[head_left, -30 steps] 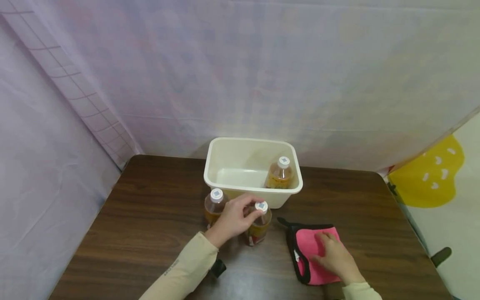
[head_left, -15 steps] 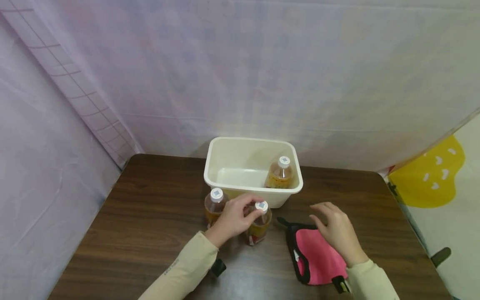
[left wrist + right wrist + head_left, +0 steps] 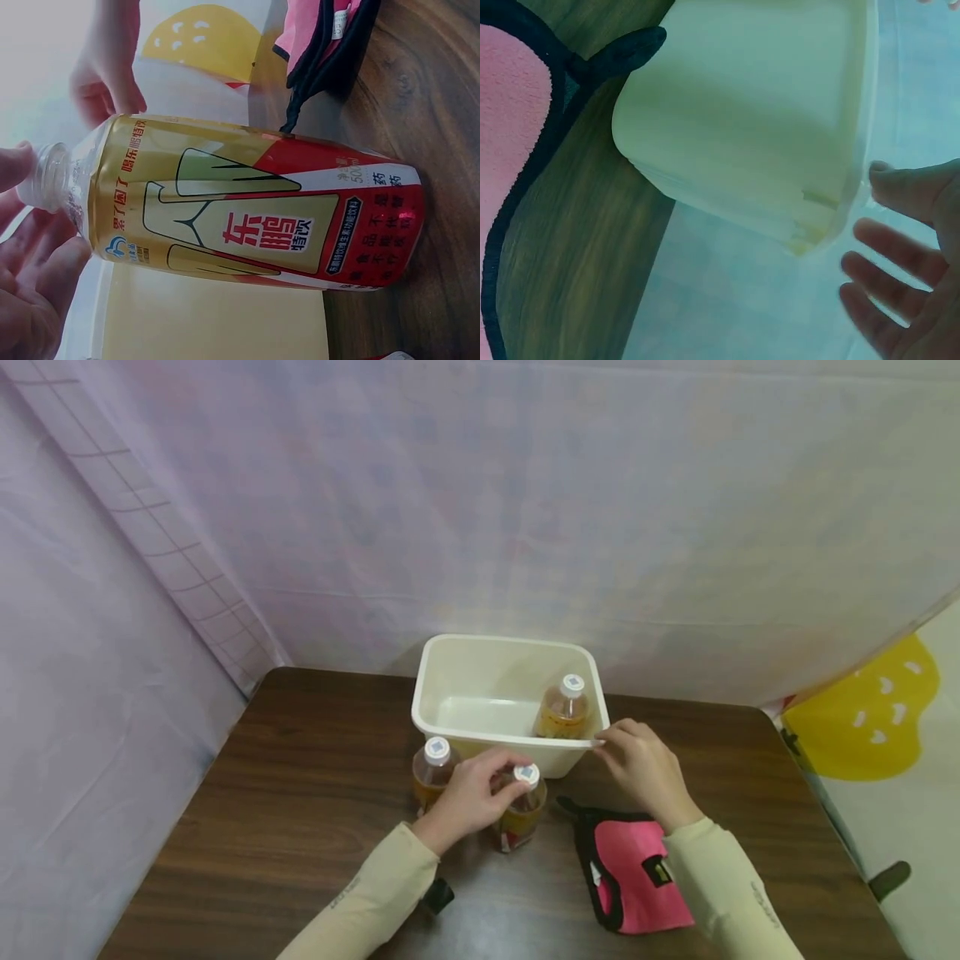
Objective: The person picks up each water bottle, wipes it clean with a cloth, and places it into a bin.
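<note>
My left hand (image 3: pixel 474 789) holds a drink bottle (image 3: pixel 521 814) by its white cap and neck. The bottle stands upright on the table; its gold and red label (image 3: pixel 255 202) with Chinese print shows in the left wrist view. A second bottle (image 3: pixel 433 777) stands just behind that hand, partly covered by it. My right hand (image 3: pixel 643 768) pinches the rim at the near right corner of a cream plastic basin (image 3: pixel 495 739). In the right wrist view its thumb lies on the rim and the other visible fingers are spread outside it. A third bottle (image 3: pixel 562 714) is inside the basin's right end.
A pink cloth (image 3: pixel 630 860) with black edging and a loop lies on the table right of the held bottle, partly under my right forearm. A small black object (image 3: pixel 437 895) shows beside my left sleeve. Pale curtains (image 3: pixel 450 510) hang behind the wooden table (image 3: pixel 300 760).
My right hand has lifted off the pink cloth and moved forward and left to the basin's rim. My left hand has kept its hold on the bottle.
</note>
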Tool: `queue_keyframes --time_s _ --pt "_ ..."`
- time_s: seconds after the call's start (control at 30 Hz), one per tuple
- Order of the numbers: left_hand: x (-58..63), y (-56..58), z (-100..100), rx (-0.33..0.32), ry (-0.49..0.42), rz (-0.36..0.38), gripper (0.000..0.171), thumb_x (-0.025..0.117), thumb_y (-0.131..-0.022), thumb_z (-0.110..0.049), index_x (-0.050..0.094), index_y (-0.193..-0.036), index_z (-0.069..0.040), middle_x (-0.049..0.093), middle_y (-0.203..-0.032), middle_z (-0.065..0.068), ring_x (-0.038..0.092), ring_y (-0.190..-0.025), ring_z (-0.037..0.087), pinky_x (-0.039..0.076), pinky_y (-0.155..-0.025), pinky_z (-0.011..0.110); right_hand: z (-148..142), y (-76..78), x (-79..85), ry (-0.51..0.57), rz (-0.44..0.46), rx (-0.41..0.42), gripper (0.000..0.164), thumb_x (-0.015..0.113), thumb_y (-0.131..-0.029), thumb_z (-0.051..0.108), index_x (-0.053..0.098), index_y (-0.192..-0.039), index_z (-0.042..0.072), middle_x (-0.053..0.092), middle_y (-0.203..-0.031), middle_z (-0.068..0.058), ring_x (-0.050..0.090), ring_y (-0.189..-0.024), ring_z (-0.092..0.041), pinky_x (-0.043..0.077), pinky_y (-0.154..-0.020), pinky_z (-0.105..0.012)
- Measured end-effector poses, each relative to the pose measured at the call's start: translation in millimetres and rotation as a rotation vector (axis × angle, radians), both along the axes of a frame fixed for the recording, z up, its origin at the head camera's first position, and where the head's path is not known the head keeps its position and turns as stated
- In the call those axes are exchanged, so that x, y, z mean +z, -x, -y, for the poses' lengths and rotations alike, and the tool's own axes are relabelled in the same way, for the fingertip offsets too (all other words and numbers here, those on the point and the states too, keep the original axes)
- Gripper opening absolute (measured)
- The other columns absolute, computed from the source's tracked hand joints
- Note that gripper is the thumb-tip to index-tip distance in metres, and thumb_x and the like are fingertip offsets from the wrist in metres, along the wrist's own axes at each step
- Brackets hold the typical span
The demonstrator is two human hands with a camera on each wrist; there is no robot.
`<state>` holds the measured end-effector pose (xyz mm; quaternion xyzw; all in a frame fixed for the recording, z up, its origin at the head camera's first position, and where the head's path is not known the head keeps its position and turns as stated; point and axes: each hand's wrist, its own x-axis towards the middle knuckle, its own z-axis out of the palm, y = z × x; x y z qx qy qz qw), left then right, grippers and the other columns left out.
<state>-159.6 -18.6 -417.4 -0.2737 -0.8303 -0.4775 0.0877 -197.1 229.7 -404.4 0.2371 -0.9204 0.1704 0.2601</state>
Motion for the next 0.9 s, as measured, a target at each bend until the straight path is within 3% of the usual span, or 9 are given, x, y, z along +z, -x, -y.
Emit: queue_keyframes --time_s 0.27,0.57,0.9 --pt "-0.8 0.9 -1 -0.024 -0.003 -0.007 0.022 0.067 -0.082 -0.015 0.063 -0.103 -0.01 0.062 -0.094 -0.001 0.052 -0.072 0.009 0.045 -0.063 0.018 4 5.5 -0.9 -0.009 0.034 -0.002 0.012 0.078 -0.067 0.008 0.069 -0.075 0.007 0.056 -0.075 -0.003 0.05 -0.066 -0.02 0.044 -0.052 -0.036" --pt "2.4 2.9 -2 -0.058 0.12 -0.224 0.022 0.067 -0.082 -0.02 0.061 -0.102 -0.01 0.063 -0.102 0.001 0.059 -0.093 0.011 0.048 -0.08 0.019 11 3.8 5.8 -0.041 0.084 -0.061 0.01 0.077 -0.067 0.006 0.069 -0.073 0.008 0.052 -0.066 -0.002 0.048 -0.061 -0.021 0.042 -0.049 -0.037" --pt "10.5 11.7 1 -0.11 0.186 -0.291 0.022 0.07 -0.076 -0.017 0.062 -0.094 -0.01 0.066 -0.09 0.0 0.061 -0.08 0.009 0.047 -0.072 0.013 12 7.2 4.6 -0.062 0.114 -0.088 0.01 0.077 -0.068 0.011 0.07 -0.074 0.01 0.053 -0.067 -0.001 0.05 -0.06 -0.021 0.043 -0.049 -0.038"
